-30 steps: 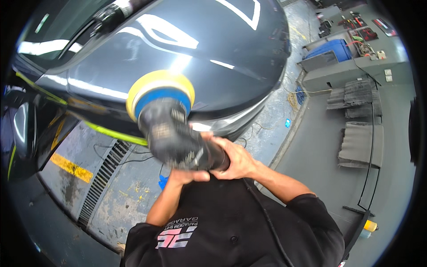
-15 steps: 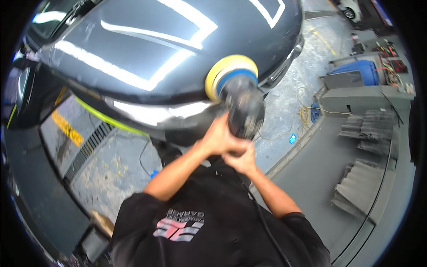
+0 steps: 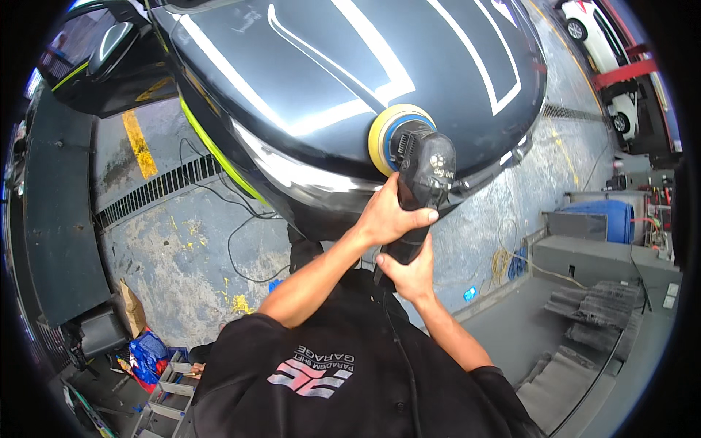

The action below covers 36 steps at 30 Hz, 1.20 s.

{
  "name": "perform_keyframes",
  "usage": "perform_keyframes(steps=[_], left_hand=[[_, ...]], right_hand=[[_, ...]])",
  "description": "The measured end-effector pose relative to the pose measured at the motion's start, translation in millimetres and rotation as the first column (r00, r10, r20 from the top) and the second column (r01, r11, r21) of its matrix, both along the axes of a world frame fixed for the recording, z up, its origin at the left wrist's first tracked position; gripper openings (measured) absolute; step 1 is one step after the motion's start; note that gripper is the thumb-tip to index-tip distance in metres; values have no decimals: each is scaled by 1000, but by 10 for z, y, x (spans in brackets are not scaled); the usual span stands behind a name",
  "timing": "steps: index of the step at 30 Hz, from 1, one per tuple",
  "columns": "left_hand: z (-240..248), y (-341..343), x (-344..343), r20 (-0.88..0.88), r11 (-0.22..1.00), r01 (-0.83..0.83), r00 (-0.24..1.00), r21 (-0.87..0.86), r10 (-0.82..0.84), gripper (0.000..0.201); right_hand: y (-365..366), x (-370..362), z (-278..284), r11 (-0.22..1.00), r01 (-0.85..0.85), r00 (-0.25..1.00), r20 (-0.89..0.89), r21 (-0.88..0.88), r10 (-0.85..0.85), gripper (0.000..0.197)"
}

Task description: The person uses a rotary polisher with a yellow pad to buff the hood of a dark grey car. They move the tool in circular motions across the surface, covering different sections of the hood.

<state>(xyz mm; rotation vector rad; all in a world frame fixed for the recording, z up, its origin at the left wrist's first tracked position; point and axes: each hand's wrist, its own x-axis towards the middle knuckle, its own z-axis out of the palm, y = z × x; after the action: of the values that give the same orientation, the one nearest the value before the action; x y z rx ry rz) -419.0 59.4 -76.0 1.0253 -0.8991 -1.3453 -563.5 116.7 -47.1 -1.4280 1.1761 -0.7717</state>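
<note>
The person wears a black shirt (image 3: 350, 358), and a thin black cord (image 3: 407, 358) runs up the front of it. The right hand (image 3: 410, 276) is closest, wrapped round the back end of the black polisher (image 3: 432, 175). The left hand (image 3: 391, 217) grips the tool a bit farther along, with its thumb across the top. So both hands are closed on the same tool.

The polisher is over the front edge of the car hood (image 3: 321, 91). Its long body points away from the person's tummy, up and a little to the right. At the far end, the round yellow pad (image 3: 377, 140) sticks out to the left. The pad is tipped, with its flat face turned to the hood, and it looks like it touches the paint.

The hood is dark and shiny, with bright white stripes of light on it. A shiny headlight (image 3: 292, 169) is left of the pad. Farther off to the right are a blue bin (image 3: 619, 223) and, past it, a white car (image 3: 600, 33).
</note>
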Motion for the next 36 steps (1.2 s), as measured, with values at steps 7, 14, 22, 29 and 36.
perform_keyframes(steps=[7,14,22,29,36], left_hand=[[666,-29,1000,-244,979,-159,962,-131,124,77],[1059,-735,1982,-142,983,-114,985,-142,94,55],[1184,-1921,2886,-226,992,-109,970,-60,92,46],[1110,-2459,2455,-80,995,85,993,46,-81,46],[1040,-2030,1093,-231,971,22,970,-240,-79,50]], right_hand=[[-374,682,361,964,-263,956,145,36,256,109],[-1024,1730,814,968,-248,938,258,43,229,103],[-2129,2751,1125,981,-174,965,215,90,151,90],[-2357,2425,1107,978,-46,966,259,202,-8,67],[-1800,1145,914,991,88,982,160,104,-104,79]])
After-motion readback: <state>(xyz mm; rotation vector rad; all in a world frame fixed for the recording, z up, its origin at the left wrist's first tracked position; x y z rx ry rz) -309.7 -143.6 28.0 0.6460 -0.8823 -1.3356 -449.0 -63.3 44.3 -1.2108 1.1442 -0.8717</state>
